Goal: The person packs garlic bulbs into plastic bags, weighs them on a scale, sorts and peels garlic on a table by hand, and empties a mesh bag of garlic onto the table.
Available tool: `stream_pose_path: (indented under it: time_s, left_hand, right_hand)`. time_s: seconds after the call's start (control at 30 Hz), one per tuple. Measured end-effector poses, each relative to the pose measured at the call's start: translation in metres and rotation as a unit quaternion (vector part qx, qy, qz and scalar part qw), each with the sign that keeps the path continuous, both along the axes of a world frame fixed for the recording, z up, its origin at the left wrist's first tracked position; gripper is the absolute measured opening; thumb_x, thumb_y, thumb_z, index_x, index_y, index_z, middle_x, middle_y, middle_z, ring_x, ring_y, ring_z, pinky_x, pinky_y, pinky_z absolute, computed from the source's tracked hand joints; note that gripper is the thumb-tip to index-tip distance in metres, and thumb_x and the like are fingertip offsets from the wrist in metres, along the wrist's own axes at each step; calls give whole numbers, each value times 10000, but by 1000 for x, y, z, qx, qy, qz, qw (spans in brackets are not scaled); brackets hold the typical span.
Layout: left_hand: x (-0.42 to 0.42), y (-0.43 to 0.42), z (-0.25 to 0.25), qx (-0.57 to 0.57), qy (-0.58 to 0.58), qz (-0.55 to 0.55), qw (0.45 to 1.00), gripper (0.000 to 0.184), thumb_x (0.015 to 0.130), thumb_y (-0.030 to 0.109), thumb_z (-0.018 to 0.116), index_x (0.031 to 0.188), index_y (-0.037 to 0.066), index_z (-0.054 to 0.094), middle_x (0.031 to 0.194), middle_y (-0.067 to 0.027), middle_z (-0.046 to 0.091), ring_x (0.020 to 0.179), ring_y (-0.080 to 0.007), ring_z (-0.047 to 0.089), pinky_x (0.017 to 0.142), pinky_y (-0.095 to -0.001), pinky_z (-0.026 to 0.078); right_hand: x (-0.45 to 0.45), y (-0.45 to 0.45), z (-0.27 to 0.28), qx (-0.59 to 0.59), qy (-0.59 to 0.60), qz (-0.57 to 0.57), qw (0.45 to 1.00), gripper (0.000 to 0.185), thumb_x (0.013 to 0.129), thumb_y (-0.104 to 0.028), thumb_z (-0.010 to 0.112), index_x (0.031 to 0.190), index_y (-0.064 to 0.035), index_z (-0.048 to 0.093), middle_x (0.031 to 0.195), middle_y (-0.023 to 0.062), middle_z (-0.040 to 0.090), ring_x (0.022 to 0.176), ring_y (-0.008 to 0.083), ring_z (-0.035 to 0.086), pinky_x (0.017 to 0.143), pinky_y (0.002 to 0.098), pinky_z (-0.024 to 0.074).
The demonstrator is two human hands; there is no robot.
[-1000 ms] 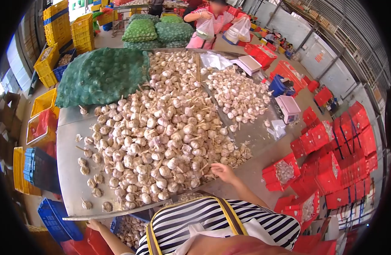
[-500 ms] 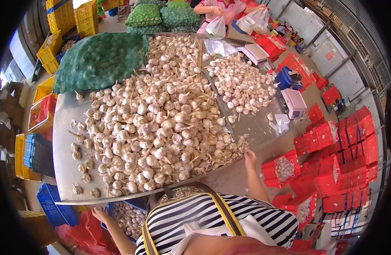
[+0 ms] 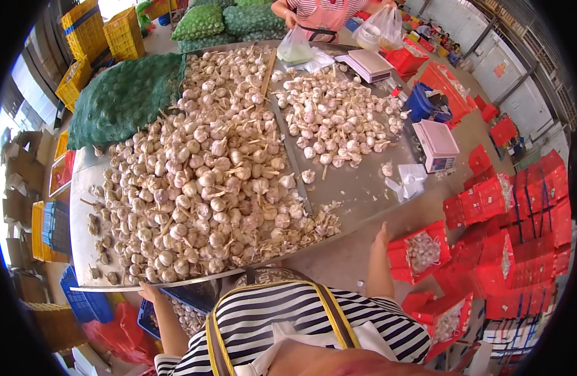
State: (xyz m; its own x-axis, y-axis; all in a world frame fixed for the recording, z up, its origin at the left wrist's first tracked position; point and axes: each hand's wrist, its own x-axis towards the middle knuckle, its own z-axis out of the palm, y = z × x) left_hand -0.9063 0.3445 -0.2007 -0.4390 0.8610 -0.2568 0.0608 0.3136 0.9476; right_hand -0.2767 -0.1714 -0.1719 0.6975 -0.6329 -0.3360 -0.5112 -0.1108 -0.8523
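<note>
A wide heap of garlic bulbs (image 3: 207, 188) covers much of the metal table (image 3: 357, 216) before me, with loose skins and stalks at its near right corner. My left hand (image 3: 150, 292) is at the table's near edge, above a blue crate of garlic (image 3: 185, 316); its fingers reach to the rim and hold nothing that I can see. Off the table's right corner, my right hand (image 3: 381, 237) is raised with its fingers stretched out and nothing visible in it. Close to it on the right stands a red crate of garlic (image 3: 422, 250).
A smaller garlic pile (image 3: 338, 116) lies beyond a divider (image 3: 291, 160). Across the table a person (image 3: 326, 15) handles plastic bags (image 3: 295, 47). A green net sack (image 3: 125, 97) lies at the back left; a pink scale (image 3: 436, 143) sits right. Stacked red crates (image 3: 520, 232) stand farther right.
My view has shifted toward the right side of the table. My left hand has come up to the table's edge. My right hand has moved away from the garlic, off the corner.
</note>
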Motion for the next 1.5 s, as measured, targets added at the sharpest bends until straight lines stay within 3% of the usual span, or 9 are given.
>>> stream_pose_path:
  time_s: [0.1,0.27,0.5,1.03,1.13,1.2,1.3,1.4,1.5]
  left_hand:
    - [36,-17,42,-226,253,124,932,574,939,351,455,1239,-140,451,1163,-226,569,1025,-338,584,841,-435,512]
    - [49,-2,34,-177,-107,190,960,674,915,474,434,1213,-127,496,1179,-265,568,1014,-371,597,882,-417,491]
    - [44,0,32,-277,199,149,928,662,899,489,428,1080,-125,596,1093,-264,618,1026,-384,596,870,-442,482]
    - [46,-10,43,-286,278,148,905,634,908,468,408,1112,-104,592,1144,-260,596,1068,-393,569,915,-447,441]
    - [45,-6,43,-292,277,144,904,629,908,459,405,1105,-108,595,1128,-255,606,1058,-389,575,911,-448,442]
    - [49,-7,50,-293,292,135,900,624,911,450,396,1092,-111,602,1105,-254,617,1044,-385,584,906,-448,443]
    - [44,-5,44,-297,282,140,902,625,911,445,388,1078,-115,608,1092,-250,624,1032,-385,588,905,-451,441]
    - [34,-1,33,-303,281,140,900,628,909,450,386,1085,-112,606,1103,-244,622,1038,-386,585,905,-453,439]
    - [32,-2,28,-300,288,145,898,626,909,450,384,1100,-105,600,1113,-241,619,1046,-384,582,905,-451,438]
  right_hand:
    - [9,12,39,35,-10,62,997,735,858,-454,590,1358,38,368,1368,151,452,1197,296,482,969,377,413]
    - [80,-17,-17,73,-79,98,989,769,879,-456,549,1378,73,298,1471,196,290,1325,342,334,1062,430,313]
    - [89,28,-28,-249,-71,21,966,690,876,-239,575,1374,106,244,1423,302,292,1284,384,383,1071,420,314]
    - [45,76,84,-102,61,28,993,704,792,-10,432,1429,-77,141,1360,280,392,1151,454,498,900,597,451]
    - [45,78,80,-104,29,12,994,705,791,-6,429,1431,-83,145,1401,248,358,1162,442,494,913,584,444]
    - [51,75,72,-154,85,2,984,536,792,-83,464,1315,-17,368,1333,216,464,1128,347,551,924,400,483]
    - [73,39,-1,-225,0,13,974,520,823,-83,423,1332,-13,345,1340,241,446,1133,378,541,920,422,482]
    - [38,94,112,-93,123,6,988,536,822,-85,418,1342,3,322,1341,264,433,1151,396,522,945,429,458]
    - [65,45,34,-195,89,75,974,546,823,-94,414,1344,25,303,1345,277,420,1166,397,510,979,425,430]
